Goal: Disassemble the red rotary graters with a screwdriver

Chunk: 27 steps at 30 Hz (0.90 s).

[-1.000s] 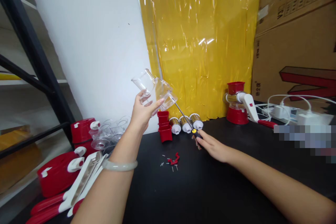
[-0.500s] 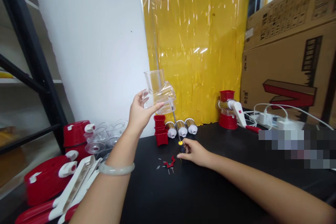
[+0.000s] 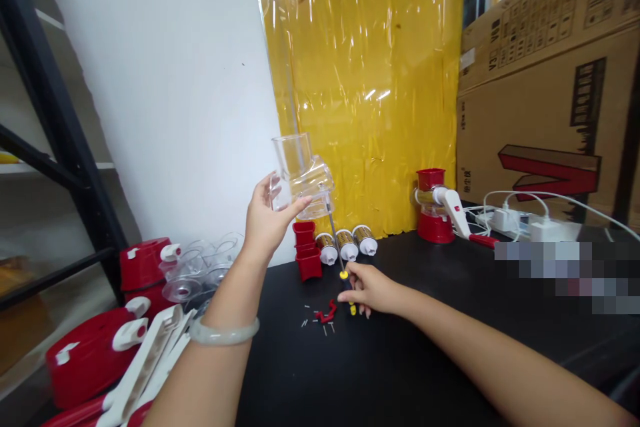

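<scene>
My left hand [image 3: 273, 217] is closed around a clear plastic grater housing [image 3: 303, 170], held up with its square-looking chute on top. In my right hand [image 3: 367, 290] is a screwdriver [image 3: 337, 237], gripped by its dark and yellow handle. Its shaft slants up and left, and the tip meets the lower right underside of the housing; any screw there is too small to make out. Below, on the black table [image 3: 290, 373], lie small red plastic parts [image 3: 327, 313] and several loose screws [image 3: 325, 329].
Red hoppers [image 3: 307, 253] and drum graters [image 3: 347, 245] stand behind my hands. An assembled rotary grater [image 3: 435, 207] is at back right, near a power strip with cables [image 3: 545, 230] and a large carton [image 3: 540, 107]. Red bases [image 3: 90, 353], white handles [image 3: 150, 353] and clear parts [image 3: 187, 273] crowd the left.
The view has shifted slightly. The screwdriver still touches the housing; my right fingers have shifted on its handle, and its yellow lower end now shows below them.
</scene>
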Each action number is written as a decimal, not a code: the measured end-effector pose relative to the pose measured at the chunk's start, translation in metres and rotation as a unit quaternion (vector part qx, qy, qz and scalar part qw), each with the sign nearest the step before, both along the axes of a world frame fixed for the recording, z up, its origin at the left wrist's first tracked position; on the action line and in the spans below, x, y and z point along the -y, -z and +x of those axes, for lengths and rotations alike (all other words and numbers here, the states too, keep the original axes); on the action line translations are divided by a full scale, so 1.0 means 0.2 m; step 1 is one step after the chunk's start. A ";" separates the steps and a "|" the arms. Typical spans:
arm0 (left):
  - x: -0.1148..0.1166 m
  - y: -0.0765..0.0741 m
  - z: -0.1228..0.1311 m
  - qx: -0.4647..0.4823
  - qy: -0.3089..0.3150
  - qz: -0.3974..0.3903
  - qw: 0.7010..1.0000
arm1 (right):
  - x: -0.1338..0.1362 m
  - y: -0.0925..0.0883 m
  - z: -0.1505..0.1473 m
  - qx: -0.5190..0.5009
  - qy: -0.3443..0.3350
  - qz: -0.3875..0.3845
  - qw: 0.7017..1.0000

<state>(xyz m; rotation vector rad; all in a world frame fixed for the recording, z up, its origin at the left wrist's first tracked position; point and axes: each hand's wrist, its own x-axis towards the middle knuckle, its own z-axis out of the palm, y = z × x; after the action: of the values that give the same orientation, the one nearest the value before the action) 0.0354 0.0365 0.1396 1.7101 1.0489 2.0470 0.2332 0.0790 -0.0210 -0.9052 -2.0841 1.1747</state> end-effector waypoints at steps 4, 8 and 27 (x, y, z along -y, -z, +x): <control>0.01 0.00 0.01 -0.012 -0.010 0.001 1.000 | 0.03 -0.02 0.04 -0.013 0.001 0.044 0.999; 0.01 -0.01 0.01 -0.021 -0.019 0.004 1.000 | 0.00 -0.02 0.05 -0.050 0.011 0.065 0.997; 0.04 -0.03 0.04 -0.033 -0.020 0.005 0.999 | 0.01 0.00 0.03 -0.212 -0.048 0.075 0.973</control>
<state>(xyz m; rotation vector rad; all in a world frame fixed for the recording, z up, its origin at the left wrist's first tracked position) 0.0428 0.0276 0.1450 1.7865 1.1036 2.0360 0.2385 0.0766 -0.0202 -0.4405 -1.8489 1.1258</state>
